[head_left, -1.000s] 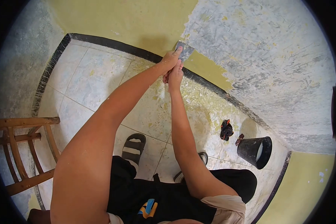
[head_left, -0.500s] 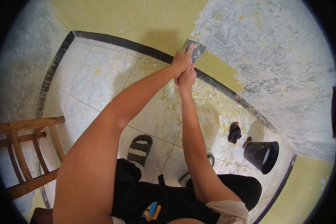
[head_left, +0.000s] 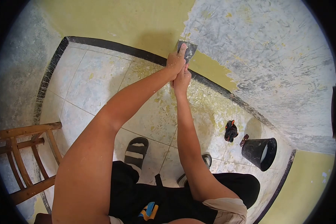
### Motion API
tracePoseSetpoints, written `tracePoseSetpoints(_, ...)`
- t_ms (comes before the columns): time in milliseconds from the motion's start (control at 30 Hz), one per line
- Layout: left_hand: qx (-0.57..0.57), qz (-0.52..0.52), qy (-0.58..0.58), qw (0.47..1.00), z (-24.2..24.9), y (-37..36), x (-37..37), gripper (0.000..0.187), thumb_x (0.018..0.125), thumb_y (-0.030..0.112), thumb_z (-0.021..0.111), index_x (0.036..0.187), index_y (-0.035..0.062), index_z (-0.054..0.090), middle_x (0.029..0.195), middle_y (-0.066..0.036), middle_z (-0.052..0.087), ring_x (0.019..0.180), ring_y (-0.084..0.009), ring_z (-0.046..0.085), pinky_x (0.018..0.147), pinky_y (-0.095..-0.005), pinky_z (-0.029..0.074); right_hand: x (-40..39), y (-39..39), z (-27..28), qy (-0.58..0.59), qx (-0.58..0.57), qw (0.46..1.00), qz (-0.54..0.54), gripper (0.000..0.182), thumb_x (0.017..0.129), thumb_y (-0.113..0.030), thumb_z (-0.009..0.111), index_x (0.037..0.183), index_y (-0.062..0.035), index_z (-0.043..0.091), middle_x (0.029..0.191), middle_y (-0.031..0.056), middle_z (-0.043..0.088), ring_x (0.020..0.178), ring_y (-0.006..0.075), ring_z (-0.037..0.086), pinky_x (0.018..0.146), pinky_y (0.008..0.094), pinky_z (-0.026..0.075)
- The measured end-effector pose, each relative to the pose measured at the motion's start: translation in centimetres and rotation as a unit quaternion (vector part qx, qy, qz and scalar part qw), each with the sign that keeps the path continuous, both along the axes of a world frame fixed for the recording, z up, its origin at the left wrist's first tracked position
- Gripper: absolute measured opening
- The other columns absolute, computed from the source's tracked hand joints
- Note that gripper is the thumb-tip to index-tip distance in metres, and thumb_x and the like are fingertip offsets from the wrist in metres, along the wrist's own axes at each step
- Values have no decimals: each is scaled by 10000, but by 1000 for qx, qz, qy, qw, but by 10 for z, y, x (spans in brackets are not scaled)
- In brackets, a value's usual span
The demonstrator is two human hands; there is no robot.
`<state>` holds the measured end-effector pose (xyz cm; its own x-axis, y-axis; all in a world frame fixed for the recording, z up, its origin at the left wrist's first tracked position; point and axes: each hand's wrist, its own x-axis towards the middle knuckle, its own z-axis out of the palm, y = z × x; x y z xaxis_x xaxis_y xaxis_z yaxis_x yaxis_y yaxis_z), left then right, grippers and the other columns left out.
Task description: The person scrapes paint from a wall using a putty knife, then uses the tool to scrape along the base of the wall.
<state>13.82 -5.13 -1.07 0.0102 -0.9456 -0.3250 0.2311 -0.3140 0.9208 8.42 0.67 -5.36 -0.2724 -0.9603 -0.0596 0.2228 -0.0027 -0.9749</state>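
A wide metal scraper [head_left: 190, 51] lies with its blade against the wall, where yellow paint [head_left: 156, 22] meets the bared grey-white surface [head_left: 246, 44]. My left hand [head_left: 176, 61] is closed around the scraper, its thumb stretched along the blade. Just below, my right hand [head_left: 182, 80] is closed at the handle end, and the fingers of both hands hide the handle itself. Yellow paint flakes [head_left: 199, 98] litter the tiles under my forearms.
To the right stand a black bucket [head_left: 254, 151] and a crumpled dark bundle with orange bits [head_left: 231, 131]. A wooden ladder-like frame [head_left: 24, 160] is at the left. A black skirting band [head_left: 115, 46] runs along the wall's foot. My sandalled foot [head_left: 136, 153] rests on the tiles.
The whole view has shifted slightly, so the scene sits further left. Both hands keep their hold on the scraper, which stays close to the same paint edge.
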Motion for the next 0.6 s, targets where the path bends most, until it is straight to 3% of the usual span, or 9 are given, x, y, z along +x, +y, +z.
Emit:
tracePoseSetpoints(33,-18,8,-44,999,0,0,2,762,946,707,516,764,-21,650,616,-91,576,535,-207,573,548,-378,494,3,1,-1,1,0,1000,0,496,1078,-434,487,724,-88,504,564,4,520,386,82,411,359,272,296)
tracePoseSetpoints(100,-37,17,-88,995,-2,-2,5,775,942,716,512,748,-22,651,623,-114,600,543,-219,600,561,-382,506,12,3,-1,-130,-13,990,52,477,1071,-476,479,793,-90,514,560,-4,507,376,82,414,344,265,281)
tracePoseSetpoints(167,-41,8,-136,990,-5,-6,8,807,936,729,503,727,-36,651,660,-177,639,592,-253,655,594,-401,524,19,2,-3,-141,-20,989,48,467,1069,-487,476,817,-94,510,563,-7,506,371,82,413,339,263,277)
tracePoseSetpoints(333,-83,21,-228,970,-8,-11,11,834,936,735,489,739,-58,655,627,-192,633,592,-290,671,617,-427,528,25,-1,-12,-134,-55,989,25,426,1076,-460,474,849,-101,505,590,-6,518,374,71,409,331,253,263)
tracePoseSetpoints(400,-80,12,-242,967,-10,-11,7,839,938,735,485,742,-63,657,610,-191,626,580,-296,665,621,-433,528,14,-4,-14,-71,-23,997,7,457,1079,-419,491,893,-12,581,662,37,604,494,87,521,419,272,389)
tracePoseSetpoints(433,-65,18,-183,981,-5,-8,2,834,940,733,481,719,-55,642,592,-181,610,560,-290,651,607,-429,524,8,-7,-15,-69,-21,997,8,457,1079,-419,491,893,-12,581,662,37,604,494,87,521,419,272,389)
tracePoseSetpoints(500,-48,23,-123,991,7,-2,-3,830,943,732,477,697,-47,628,574,-171,594,540,-283,636,593,-424,520,-5,-10,-18,65,-39,997,-11,503,1069,-389,520,960,89,634,769,83,680,666,105,576,581,302,484)
tracePoseSetpoints(600,-23,40,-81,996,49,1,-5,819,942,735,475,645,-21,581,556,-149,559,527,-253,616,565,-415,510,-14,-18,30,167,-44,985,-23,531,1060,-383,538,996,134,643,832,100,705,759,120,567,695,326,503)
